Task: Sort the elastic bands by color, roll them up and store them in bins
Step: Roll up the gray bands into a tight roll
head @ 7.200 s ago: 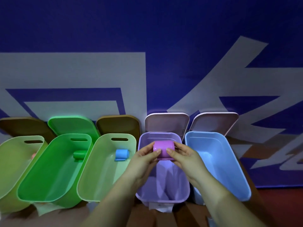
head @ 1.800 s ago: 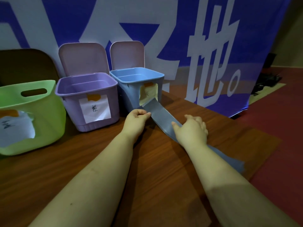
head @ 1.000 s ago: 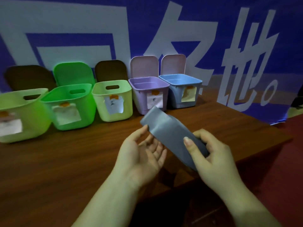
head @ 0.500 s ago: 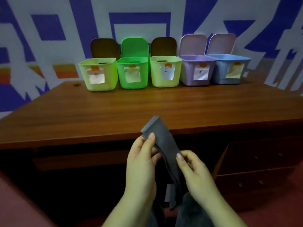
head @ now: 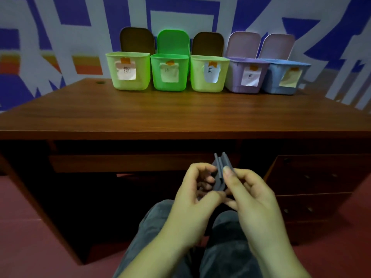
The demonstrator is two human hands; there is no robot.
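Note:
A grey elastic band (head: 220, 171), folded into several layers, stands upright between my two hands in front of the desk, above my lap. My left hand (head: 195, 195) pinches its lower left side with curled fingers. My right hand (head: 253, 199) pinches its right edge, thumb tip on the upper fold. Along the back of the desk stand several labelled bins with lids up: a yellow-green bin (head: 128, 72), a green bin (head: 169, 73), another yellow-green bin (head: 209, 74), a purple bin (head: 246, 75) and a blue bin (head: 285, 77). Their insides are hidden.
The wooden desk (head: 180, 115) spreads between me and the bins. Drawers (head: 313, 181) fill its right underside, and a dark kneehole opens at the left. My grey-trousered knees (head: 220, 237) are below my hands. A blue and white banner hangs behind the bins.
The view has pulled back from the desk. The long grey band that hung from my hands is now gathered into a short folded bundle held lower, over my lap.

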